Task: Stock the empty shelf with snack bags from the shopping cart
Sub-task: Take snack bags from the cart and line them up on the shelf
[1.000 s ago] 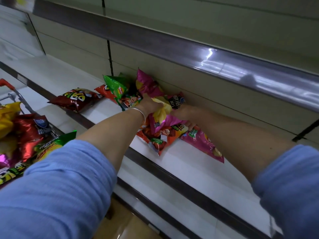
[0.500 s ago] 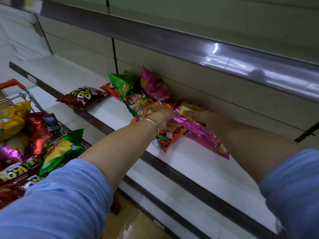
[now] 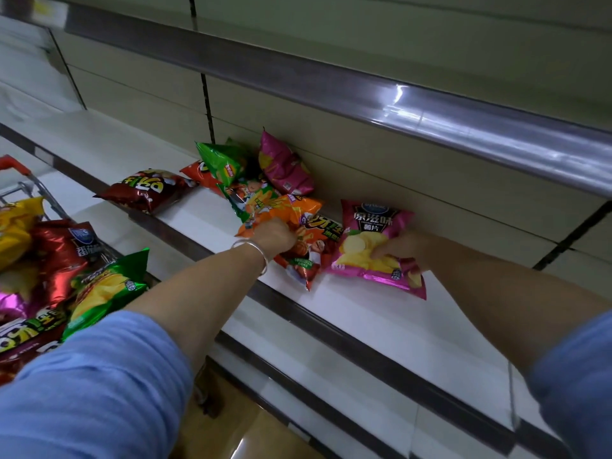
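Observation:
Several snack bags lie on the white shelf (image 3: pixel 381 326). My left hand (image 3: pixel 275 235), a silver bangle on its wrist, grips an orange snack bag (image 3: pixel 298 210) in the pile. My right hand (image 3: pixel 402 248) holds the lower right part of a pink chip bag (image 3: pixel 374 240) that lies flat on the shelf, face up. Behind them stand a green bag (image 3: pixel 222 160) and another pink bag (image 3: pixel 284 167) against the back panel. A dark red bag (image 3: pixel 145 190) lies at the shelf's front edge. The shopping cart (image 3: pixel 29 183) at the left holds several more bags.
The upper shelf's shiny rail (image 3: pixel 430 117) overhangs the work area. Bare shelf surface stretches to the right of the pink chip bag and to the far left. A lower shelf (image 3: pixel 331 376) juts out beneath. The floor (image 3: pixel 258 435) shows below.
The pink chip bag has been pulled out to the right and laid flat, face up, by my right hand. My left hand shifted onto the orange bag.

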`<action>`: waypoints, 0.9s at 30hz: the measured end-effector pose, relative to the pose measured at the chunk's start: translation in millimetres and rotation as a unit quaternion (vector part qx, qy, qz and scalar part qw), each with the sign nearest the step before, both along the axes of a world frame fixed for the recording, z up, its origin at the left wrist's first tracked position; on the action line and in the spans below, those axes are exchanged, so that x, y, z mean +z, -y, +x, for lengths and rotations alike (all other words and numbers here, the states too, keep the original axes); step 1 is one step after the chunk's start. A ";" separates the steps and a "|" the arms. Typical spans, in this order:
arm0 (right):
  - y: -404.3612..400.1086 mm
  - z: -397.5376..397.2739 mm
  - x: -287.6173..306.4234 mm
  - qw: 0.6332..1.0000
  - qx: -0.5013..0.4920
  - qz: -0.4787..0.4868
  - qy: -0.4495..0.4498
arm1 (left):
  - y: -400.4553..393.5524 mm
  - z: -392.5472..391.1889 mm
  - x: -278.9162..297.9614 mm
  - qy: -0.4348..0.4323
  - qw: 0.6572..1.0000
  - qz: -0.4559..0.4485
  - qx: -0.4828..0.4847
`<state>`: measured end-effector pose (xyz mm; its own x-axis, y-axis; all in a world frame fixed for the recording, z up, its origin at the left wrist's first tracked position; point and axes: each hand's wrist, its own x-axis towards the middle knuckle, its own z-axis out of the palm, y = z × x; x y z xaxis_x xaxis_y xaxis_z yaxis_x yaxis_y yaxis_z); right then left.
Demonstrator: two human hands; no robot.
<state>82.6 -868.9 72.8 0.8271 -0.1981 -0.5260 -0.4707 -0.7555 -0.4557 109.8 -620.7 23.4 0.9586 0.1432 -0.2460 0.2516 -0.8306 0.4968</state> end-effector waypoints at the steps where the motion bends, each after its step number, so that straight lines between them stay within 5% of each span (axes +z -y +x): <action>1: -1.1 0.0 -1.2 0.999 -0.012 0.030 0.016 | -0.2 0.6 -4.3 -0.002 1.000 0.017 -0.009; 6: -12.2 8.5 -7.2 0.987 -0.066 0.136 0.062 | 9.4 -1.0 -24.5 -0.035 0.998 0.001 -0.055; 15: -17.9 17.7 -12.0 0.998 -0.010 0.020 0.056 | 12.9 -2.2 -34.4 -0.064 0.993 -0.075 -0.063; 18: -15.8 19.4 -8.4 0.997 -0.003 -0.013 0.070 | 13.1 2.0 -34.3 -0.103 0.976 -0.191 -0.035; 22: -26.9 24.1 -8.3 0.964 0.015 -0.225 0.142 | 10.0 1.1 -35.4 -0.148 0.875 -0.453 0.085; 27: -71.5 34.4 -10.1 0.950 0.154 -0.174 0.208 | -0.9 2.5 -34.7 -0.146 0.674 -0.671 0.271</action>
<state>117.0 -797.4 62.7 0.9960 -0.0151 -0.0880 -0.0368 -0.9674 -0.2507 112.3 -619.9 -11.4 0.7372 -0.0874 -0.6700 0.5881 0.5712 0.5726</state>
